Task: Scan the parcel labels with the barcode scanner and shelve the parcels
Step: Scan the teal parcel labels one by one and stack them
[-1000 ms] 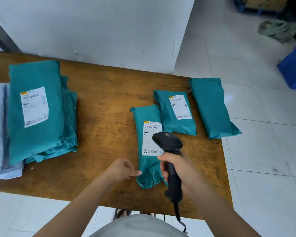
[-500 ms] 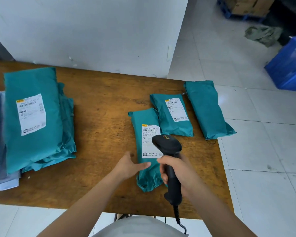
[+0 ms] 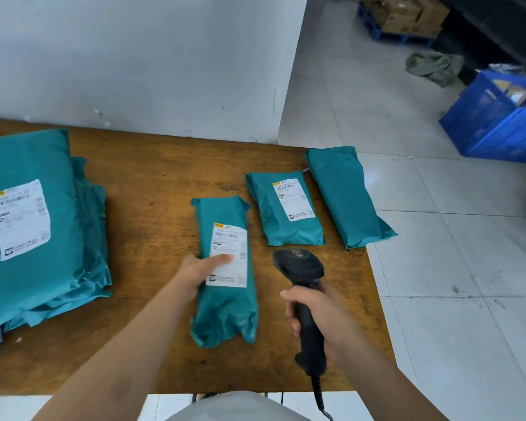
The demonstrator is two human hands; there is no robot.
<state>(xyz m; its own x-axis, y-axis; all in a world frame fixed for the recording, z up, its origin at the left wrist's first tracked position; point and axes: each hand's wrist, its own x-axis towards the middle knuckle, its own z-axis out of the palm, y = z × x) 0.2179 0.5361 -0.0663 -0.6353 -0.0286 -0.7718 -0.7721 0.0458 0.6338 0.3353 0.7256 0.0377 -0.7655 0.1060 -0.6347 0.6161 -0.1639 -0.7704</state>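
The wooden table (image 3: 152, 183) carries everything. On its left end lies a stack (image 3: 28, 223) of teal parcels, the top one label-up. A blue crate (image 3: 504, 123) sits on the floor well off to the right; no shelf is in view.

Three single parcels lie toward the table's right end. The near parcel (image 3: 225, 314) is closest to the person, the second parcel (image 3: 286, 214) sits beyond it label-up, and the third parcel (image 3: 346, 196) lies at the table's edge with no label showing (it may need flipping).

The scanner (image 3: 301, 268) is held upright just right of the near parcel, its head pointing away over the table. The right hand (image 3: 319, 314) is wrapped round its handle. The left hand (image 3: 195, 275) grips the near parcel's left edge, thumb laid across its label (image 3: 228, 256).

By my reading the job is early: nothing looks shelved, every parcel is on the table, and which ones have been scanned cannot be told.
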